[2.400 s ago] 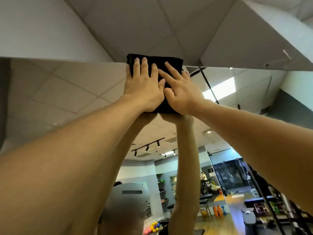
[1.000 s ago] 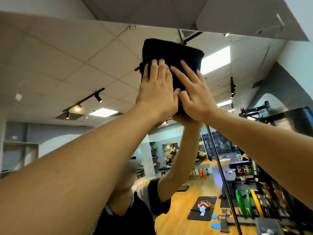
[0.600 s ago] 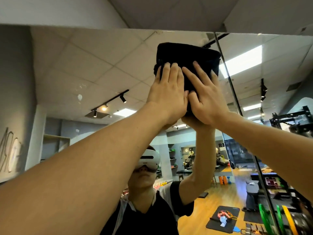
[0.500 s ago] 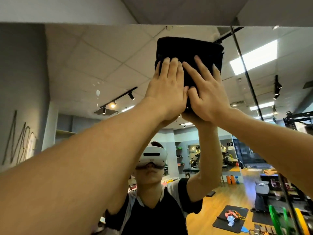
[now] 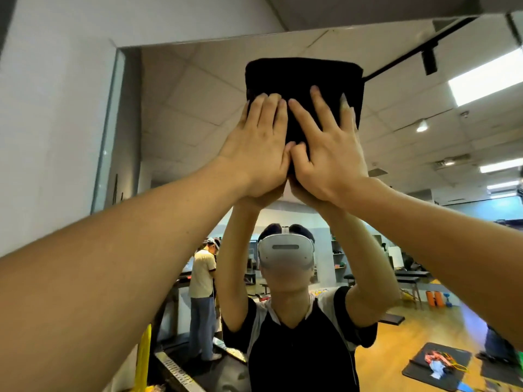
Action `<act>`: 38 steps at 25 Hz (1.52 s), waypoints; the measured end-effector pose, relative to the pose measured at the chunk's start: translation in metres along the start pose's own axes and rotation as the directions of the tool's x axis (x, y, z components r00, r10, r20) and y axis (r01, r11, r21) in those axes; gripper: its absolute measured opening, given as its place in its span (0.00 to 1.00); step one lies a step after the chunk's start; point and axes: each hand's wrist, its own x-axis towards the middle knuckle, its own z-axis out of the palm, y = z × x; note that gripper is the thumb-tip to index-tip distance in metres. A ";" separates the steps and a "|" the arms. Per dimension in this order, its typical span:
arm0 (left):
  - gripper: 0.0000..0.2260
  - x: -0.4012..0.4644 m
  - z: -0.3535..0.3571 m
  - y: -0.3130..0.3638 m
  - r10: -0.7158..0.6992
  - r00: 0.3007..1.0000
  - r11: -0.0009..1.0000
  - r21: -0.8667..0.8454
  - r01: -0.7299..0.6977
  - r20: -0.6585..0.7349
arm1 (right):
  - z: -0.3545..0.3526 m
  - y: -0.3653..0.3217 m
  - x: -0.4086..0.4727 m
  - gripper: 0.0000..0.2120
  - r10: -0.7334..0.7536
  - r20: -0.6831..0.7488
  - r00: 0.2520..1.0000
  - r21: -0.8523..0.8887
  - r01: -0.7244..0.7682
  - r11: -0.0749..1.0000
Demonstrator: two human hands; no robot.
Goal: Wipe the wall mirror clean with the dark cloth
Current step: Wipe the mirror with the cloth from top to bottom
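Pressed flat against the wall mirror [image 5: 181, 114], high and near its top edge: a folded dark cloth [image 5: 304, 80], now nearer the glass's left border than half a second ago, with white wall [image 5: 56, 108] filling the left of view where mirror showed before. Shifted leftward across the glass, then, together with both hands. No vertical seam crossing the cloth's right side any more. Left hand [image 5: 259, 149] laid on the cloth's lower left, fingers straight and close together, palm flat, gripping nothing. Right hand [image 5: 329, 149] spread on the lower right, fingers straight and fanned, likewise gripping nothing, only pressing. Thumbs touching at the cloth's bottom edge, as before. Cloth roughly square, slightly taller than wide where visible, long axis running up the mirror, rounded upper edge pointing toward the ceiling; lower part hidden under the hands. Reflected directly below: a person in a white headset [image 5: 285, 254], arms raised to the same spot. Farther left in the reflection, a second person [image 5: 202, 290] standing, and a dark floor mat [image 5: 437, 364] at far right on wooden flooring.
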 end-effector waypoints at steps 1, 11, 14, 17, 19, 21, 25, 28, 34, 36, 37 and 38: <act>0.32 -0.008 0.000 -0.018 0.003 1.000 1.000 0.005 -0.003 0.002 | 0.007 -0.019 0.002 0.33 0.001 0.007 1.000 0.002 -0.001 1.000; 0.31 -0.086 0.008 -0.167 -0.019 0.999 0.999 -0.026 0.020 0.026 | 0.070 -0.171 0.026 0.33 -0.006 0.039 0.999 0.030 0.005 1.000; 0.31 -0.105 0.007 -0.197 -0.032 0.999 0.999 -0.022 0.033 0.040 | 0.084 -0.203 0.028 0.33 -0.013 0.037 0.999 0.048 0.011 0.999; 0.33 -0.116 0.006 -0.216 -0.006 0.999 1.000 -0.010 0.006 0.039 | 0.093 -0.224 0.030 0.33 0.000 0.032 0.999 0.051 -0.002 0.999; 0.35 -0.118 0.005 -0.220 -0.009 0.999 1.000 -0.020 0.010 0.043 | 0.094 -0.229 0.030 0.32 0.011 0.036 0.999 0.051 -0.013 0.999; 0.35 -0.121 0.006 -0.219 -0.027 0.999 0.999 -0.040 0.029 0.046 | 0.094 -0.232 0.029 0.32 0.014 0.036 0.999 0.064 -0.017 0.998; 0.33 -0.130 0.010 -0.217 -0.024 0.999 0.997 -0.069 0.026 0.026 | 0.092 -0.234 0.021 0.31 0.005 0.011 1.000 0.097 -0.006 0.995; 0.35 -0.142 0.011 -0.216 -0.017 0.999 0.998 -0.060 0.018 0.027 | 0.092 -0.238 0.011 0.32 -0.004 0.002 1.000 0.084 0.004 0.996; 0.34 -0.170 0.014 -0.199 -0.023 1.000 0.996 -0.084 0.024 0.009 | 0.085 -0.243 -0.020 0.32 -0.016 0.018 1.000 0.089 0.015 0.996; 0.33 -0.185 0.017 -0.191 -0.038 0.999 0.995 -0.087 0.039 0.015 | 0.083 -0.245 -0.035 0.32 -0.021 0.018 1.000 0.078 0.020 0.997; 0.33 -0.193 0.018 -0.187 -0.047 0.999 0.995 -0.092 0.048 0.017 | 0.082 -0.246 -0.043 0.32 -0.028 0.020 0.999 0.072 0.026 0.997; 0.34 -0.200 0.019 -0.182 -0.055 0.998 0.993 -0.101 0.057 0.017 | 0.081 -0.247 -0.049 0.33 -0.036 0.023 0.999 0.070 0.034 0.997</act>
